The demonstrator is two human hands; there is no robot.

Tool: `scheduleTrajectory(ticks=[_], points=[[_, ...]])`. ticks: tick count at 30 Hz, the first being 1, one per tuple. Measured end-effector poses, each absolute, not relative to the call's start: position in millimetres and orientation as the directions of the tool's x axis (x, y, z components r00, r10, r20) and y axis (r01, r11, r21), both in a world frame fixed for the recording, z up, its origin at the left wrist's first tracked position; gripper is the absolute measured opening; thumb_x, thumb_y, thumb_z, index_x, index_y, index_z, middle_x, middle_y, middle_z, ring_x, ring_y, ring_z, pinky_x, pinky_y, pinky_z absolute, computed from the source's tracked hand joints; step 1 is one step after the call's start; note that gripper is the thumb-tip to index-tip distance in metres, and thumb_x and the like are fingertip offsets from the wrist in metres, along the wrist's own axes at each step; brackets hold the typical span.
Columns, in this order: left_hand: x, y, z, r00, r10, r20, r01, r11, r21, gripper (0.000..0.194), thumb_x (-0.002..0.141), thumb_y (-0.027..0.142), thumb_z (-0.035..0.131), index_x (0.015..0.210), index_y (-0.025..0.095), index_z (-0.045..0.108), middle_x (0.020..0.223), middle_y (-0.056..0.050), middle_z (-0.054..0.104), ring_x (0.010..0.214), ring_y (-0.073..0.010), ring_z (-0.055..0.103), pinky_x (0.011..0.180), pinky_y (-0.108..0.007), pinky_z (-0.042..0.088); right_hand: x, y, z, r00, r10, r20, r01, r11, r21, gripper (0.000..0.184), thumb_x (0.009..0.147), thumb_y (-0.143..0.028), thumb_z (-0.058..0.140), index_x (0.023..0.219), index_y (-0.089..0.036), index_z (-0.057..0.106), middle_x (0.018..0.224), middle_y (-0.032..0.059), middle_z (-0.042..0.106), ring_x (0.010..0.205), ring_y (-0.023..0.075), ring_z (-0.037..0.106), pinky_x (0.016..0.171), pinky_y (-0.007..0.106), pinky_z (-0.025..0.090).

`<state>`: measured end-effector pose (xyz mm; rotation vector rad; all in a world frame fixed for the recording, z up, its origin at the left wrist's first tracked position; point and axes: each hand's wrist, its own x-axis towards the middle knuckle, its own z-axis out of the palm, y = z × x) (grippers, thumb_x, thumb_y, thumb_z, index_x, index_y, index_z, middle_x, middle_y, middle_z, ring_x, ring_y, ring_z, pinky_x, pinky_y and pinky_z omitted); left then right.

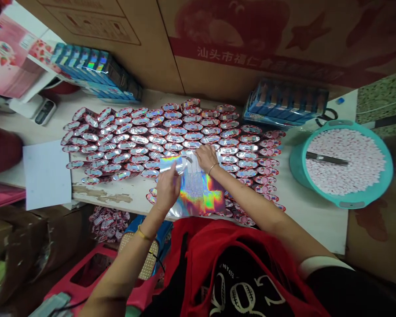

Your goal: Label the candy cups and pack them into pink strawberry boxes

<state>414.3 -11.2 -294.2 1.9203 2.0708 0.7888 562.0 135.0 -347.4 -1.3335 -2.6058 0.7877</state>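
As the shiny sheet (201, 198) extends rightward from the left hand (167, 187) and bodyward from the right hand (206, 157), I record both half-curled, any grip indeterminable.

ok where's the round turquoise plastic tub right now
In the head view, the round turquoise plastic tub stands at the right end of the white table, just right of a row of glossy blue boxes.

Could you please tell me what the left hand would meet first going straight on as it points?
Likely the packs just beyond the shiny piece at the left hand, though depth is unclear.
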Motion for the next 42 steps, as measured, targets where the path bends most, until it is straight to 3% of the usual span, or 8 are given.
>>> scheduleTrajectory(ticks=[5,8,12,18,25,31,35,42], points=[[451,-22,-255,-0.578,0.789,0.21,0.465,0.106,0.879,0.073,0.087,0.031,0.062,0.15,0.025,0.026,0.085,0.0,0.053,0.08,-0.0148,0.056,0.078,-0.03,0.051,593,101,-318,-0.526,0.849,0.056,0.544,0.386,-0.745,0.042,0.101,-0.049,0.04,0.118,-0.017,0.063,0.119,0.0123,0.063,0.114,0.0251,0.051,0.098,0.038,0.036],[480,-20,-246,-0.631,0.772,0.081,0.275,0.125,0.953,0.074,0.083,0.032,0.067,0.147,0.028,0.03,0.085,0.001,0.052,0.077,-0.013,0.056,0.074,-0.028,0.052,626,62,-295,-0.49,0.871,0.035,0.335,0.225,-0.915,0.054,0.1,-0.059,0.03,0.108,-0.018,0.064,0.107,0.0102,0.067,0.105,0.022,0.058,0.095,0.037,0.043],[525,-25,-245,-0.603,0.797,-0.005,0.187,0.148,0.971,0.071,0.081,0.029,0.068,0.144,0.028,0.035,0.083,0.002,0.052,0.073,-0.0112,0.055,0.071,-0.025,0.05,664,18,-278,-0.396,0.913,-0.098,0.211,-0.014,-0.977,0.051,0.086,-0.069,0.054,0.101,-0.021,0.064,0.097,0.0065,0.068,0.094,0.0215,0.063,0.087,0.036,0.049],[555,-18,-264,-0.548,0.837,-0.007,0.244,0.168,0.955,0.072,0.079,0.025,0.068,0.144,0.024,0.037,0.082,0.002,0.053,0.072,-0.0104,0.054,0.068,-0.022,0.046,707,7,-287,-0.254,0.961,-0.105,0.206,-0.053,-0.977,0.04,0.085,-0.058,0.061,0.102,-0.021,0.064,0.094,0.0061,0.069,0.09,0.0213,0.064,0.086,0.037,0.05],[528,59,-314,-0.62,0.782,0.068,0.4,0.24,0.885,0.076,0.077,0.016,0.058,0.148,0.018,0.031,0.08,0.002,0.051,0.073,-0.0116,0.054,0.073,-0.023,0.046,714,37,-311,-0.307,0.952,0.021,0.553,0.196,-0.81,0.033,0.094,-0.049,0.055,0.11,-0.021,0.063,0.115,0.0107,0.068,0.109,0.0265,0.057,0.095,0.041,0.043],[516,75,-348,-0.53,0.848,0.008,0.639,0.393,0.662,0.074,0.079,0.013,0.051,0.15,0.015,0.03,0.082,-0.001,0.057,0.079,-0.0163,0.058,0.083,-0.031,0.045,659,75,-329,-0.673,0.738,-0.047,0.614,0.522,-0.592,0.025,0.098,-0.035,0.049,0.115,-0.02,0.061,0.145,0.0081,0.054,0.123,0.0293,0.047,0.1,0.045,0.038],[496,74,-344,-0.518,0.853,0.063,0.792,0.451,0.412,0.066,0.08,0.021,0.059,0.142,0.015,0.041,0.113,-0.014,0.06,0.111,-0.03,0.055,0.098,-0.046,0.037,650,84,-345,-0.703,0.702,-0.112,0.611,0.516,-0.6,0.022,0.097,-0.032,0.052,0.112,-0.02,0.062,0.148,0.0074,0.051,0.123,0.031,0.046,0.099,0.047,0.039],[499,53,-300,-0.555,0.816,0.162,0.563,0.224,0.796,0.017,0.081,0.032,0.066,0.089,0.018,0.058,0.094,-0.005,0.059,0.093,-0.0186,0.055,0.088,-0.033,0.043,665,69,-335,-0.472,0.881,-0.041,0.446,0.198,-0.873,0.035,0.094,-0.043,0.056,0.117,-0.017,0.06,0.126,0.0139,0.062,0.115,0.028,0.051,0.1,0.043,0.041]])
